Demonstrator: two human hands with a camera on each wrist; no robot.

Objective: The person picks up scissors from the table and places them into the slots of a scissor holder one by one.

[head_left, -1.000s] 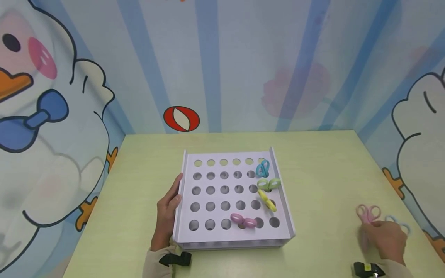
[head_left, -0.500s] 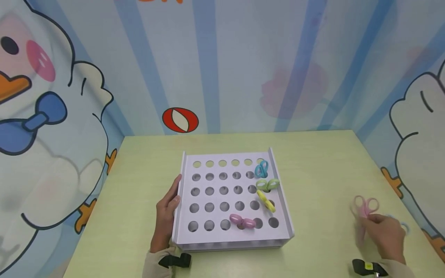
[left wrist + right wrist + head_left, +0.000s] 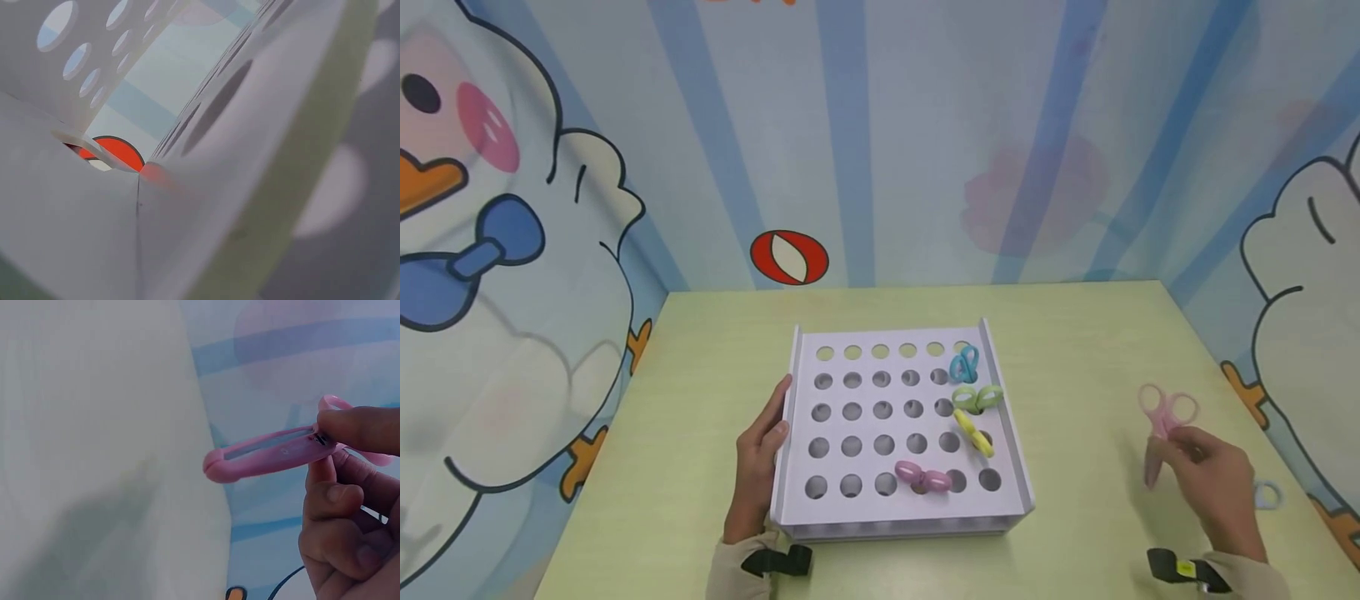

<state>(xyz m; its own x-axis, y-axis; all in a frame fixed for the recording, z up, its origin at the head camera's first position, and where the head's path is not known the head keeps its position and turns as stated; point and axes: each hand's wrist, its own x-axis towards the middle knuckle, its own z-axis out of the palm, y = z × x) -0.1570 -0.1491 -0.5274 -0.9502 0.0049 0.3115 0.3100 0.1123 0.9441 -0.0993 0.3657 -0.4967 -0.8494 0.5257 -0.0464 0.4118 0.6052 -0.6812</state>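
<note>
My right hand (image 3: 1213,483) pinches pink scissors (image 3: 1163,417) near the pivot, between thumb and fingers. Their handle loops point away and the pink-covered blades slant down; in the right wrist view the scissors (image 3: 269,453) show a blunt, closed tip. Straight fingers of my left hand (image 3: 756,462) rest against the left side of a white rack (image 3: 865,510) with rows of round holes. Along its right side stand blue scissors (image 3: 965,365), green scissors (image 3: 977,398) and yellow scissors (image 3: 974,433), handles up. Purple scissors (image 3: 923,477) stand in the front row. The left wrist view shows the rack's inside (image 3: 75,212).
A pale blue scissors handle (image 3: 1268,495) lies on the table (image 3: 1090,367), right of my right hand and partly covered by it. Printed walls (image 3: 917,125) enclose the table at the back and both sides.
My right hand has raised the pink scissors off the table and moved them left and away from me. The left hand and the rack have stayed in place.
</note>
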